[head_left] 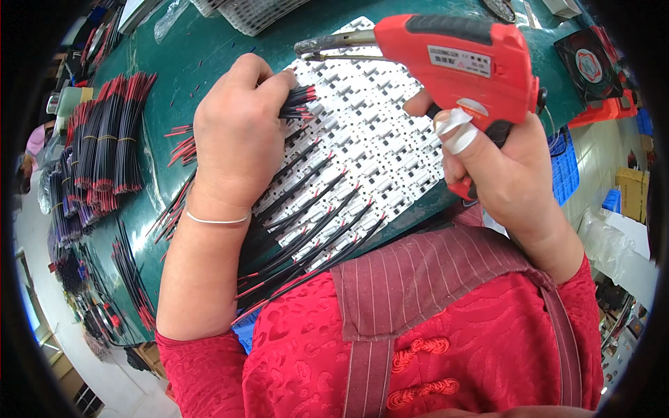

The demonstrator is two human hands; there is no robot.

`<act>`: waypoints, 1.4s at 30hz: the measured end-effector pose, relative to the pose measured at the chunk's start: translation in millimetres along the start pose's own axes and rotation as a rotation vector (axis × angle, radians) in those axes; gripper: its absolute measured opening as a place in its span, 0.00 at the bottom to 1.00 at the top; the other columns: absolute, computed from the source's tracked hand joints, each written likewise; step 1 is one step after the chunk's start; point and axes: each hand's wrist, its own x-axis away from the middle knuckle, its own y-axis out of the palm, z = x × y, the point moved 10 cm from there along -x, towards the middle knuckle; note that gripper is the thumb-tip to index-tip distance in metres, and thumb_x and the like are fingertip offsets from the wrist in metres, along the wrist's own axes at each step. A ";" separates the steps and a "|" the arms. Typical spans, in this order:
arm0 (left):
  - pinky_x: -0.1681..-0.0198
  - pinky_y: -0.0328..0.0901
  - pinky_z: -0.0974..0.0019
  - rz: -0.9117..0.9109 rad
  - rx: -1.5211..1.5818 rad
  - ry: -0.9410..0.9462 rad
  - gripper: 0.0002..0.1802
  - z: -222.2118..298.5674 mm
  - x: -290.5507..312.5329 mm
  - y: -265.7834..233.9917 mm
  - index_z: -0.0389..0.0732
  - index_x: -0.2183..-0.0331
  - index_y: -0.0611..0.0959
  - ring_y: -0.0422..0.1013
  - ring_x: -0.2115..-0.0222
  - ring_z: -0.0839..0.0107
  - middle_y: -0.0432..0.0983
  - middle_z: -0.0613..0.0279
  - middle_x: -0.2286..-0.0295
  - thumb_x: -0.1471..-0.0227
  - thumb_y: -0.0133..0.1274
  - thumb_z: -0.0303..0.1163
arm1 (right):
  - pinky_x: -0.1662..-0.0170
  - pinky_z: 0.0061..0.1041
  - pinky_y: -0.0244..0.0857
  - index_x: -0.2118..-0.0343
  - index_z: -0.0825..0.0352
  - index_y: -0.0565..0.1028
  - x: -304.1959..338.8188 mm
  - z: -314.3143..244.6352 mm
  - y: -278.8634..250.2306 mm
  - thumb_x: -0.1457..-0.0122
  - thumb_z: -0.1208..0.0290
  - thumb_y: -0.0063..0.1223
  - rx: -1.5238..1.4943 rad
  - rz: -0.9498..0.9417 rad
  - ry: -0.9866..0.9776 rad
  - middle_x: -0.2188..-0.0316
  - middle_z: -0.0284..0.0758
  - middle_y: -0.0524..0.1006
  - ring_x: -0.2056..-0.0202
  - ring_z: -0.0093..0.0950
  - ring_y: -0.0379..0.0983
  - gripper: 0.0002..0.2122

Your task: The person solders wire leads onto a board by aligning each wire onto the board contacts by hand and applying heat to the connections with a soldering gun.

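Note:
My right hand [498, 157], with white tape round its thumb, grips a red and black soldering gun [453, 63] by its handle. The gun's tip points left, above the far part of a white panel [369, 118] covered in small raised parts. Closed over the panel's left side, my left hand [240, 115] holds a bunch of black and red wires [298, 103] whose ends poke out past the fingers. Several separate black wires with red ends [320, 226] lie in a row across the near left of the panel. The fingertips of my left hand are partly hidden.
Tied bundles of black and red wires [108, 139] lie at the left of the green table [164, 52]. Loose wires [131, 275] lie nearer me. A black fan [589, 63] stands at the far right, above a blue crate [566, 167]. White trays [254, 14] sit at the back.

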 end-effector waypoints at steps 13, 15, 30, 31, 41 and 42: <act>0.65 0.70 0.60 0.047 0.132 -0.029 0.20 -14.5 -1.6 0.2 0.43 0.68 0.86 0.75 0.68 0.60 0.76 0.64 0.71 0.69 0.57 0.14 | 0.77 0.16 0.59 0.60 0.72 0.76 0.8 2.1 0.1 0.36 0.68 0.55 0.011 0.025 -0.075 0.74 0.30 0.77 0.81 0.14 0.65 0.11; 0.65 0.70 0.61 0.057 0.096 -0.006 0.20 -11.3 -2.2 -1.9 0.43 0.68 0.86 0.74 0.68 0.61 0.76 0.64 0.71 0.68 0.56 0.14 | 0.77 0.16 0.60 0.60 0.72 0.76 0.9 2.5 -0.6 0.36 0.68 0.55 -0.027 0.037 -0.071 0.72 0.31 0.78 0.81 0.14 0.65 0.11; 0.65 0.70 0.61 0.059 0.061 0.032 0.17 -8.8 -0.2 -1.2 0.42 0.70 0.86 0.74 0.68 0.62 0.76 0.65 0.71 0.67 0.56 0.16 | 0.76 0.17 0.62 0.57 0.72 0.74 6.2 -0.9 -5.4 0.36 0.71 0.53 -0.026 0.034 -0.075 0.64 0.35 0.79 0.80 0.14 0.65 0.10; 0.65 0.70 0.61 0.060 0.060 0.034 0.17 -7.5 0.3 -2.4 0.42 0.70 0.86 0.74 0.68 0.62 0.76 0.65 0.71 0.67 0.56 0.16 | 0.76 0.17 0.62 0.56 0.72 0.74 7.3 0.4 -5.9 0.36 0.71 0.53 -0.043 0.031 -0.041 0.62 0.36 0.79 0.79 0.14 0.65 0.11; 0.65 0.69 0.62 0.204 -0.033 0.177 0.22 16.2 3.2 -31.2 0.40 0.63 0.86 0.73 0.67 0.59 0.76 0.60 0.68 0.66 0.55 0.15 | 0.74 0.18 0.64 0.54 0.72 0.73 19.7 5.2 -9.1 0.35 0.69 0.51 -0.120 0.009 -0.016 0.61 0.37 0.80 0.79 0.14 0.65 0.12; 0.65 0.69 0.62 0.222 0.030 0.172 0.23 16.2 5.7 -34.4 0.39 0.62 0.86 0.73 0.67 0.59 0.76 0.59 0.68 0.66 0.55 0.15 | 0.74 0.18 0.64 0.54 0.72 0.73 20.3 4.5 -9.9 0.35 0.69 0.51 -0.118 0.010 -0.015 0.61 0.37 0.80 0.79 0.14 0.65 0.12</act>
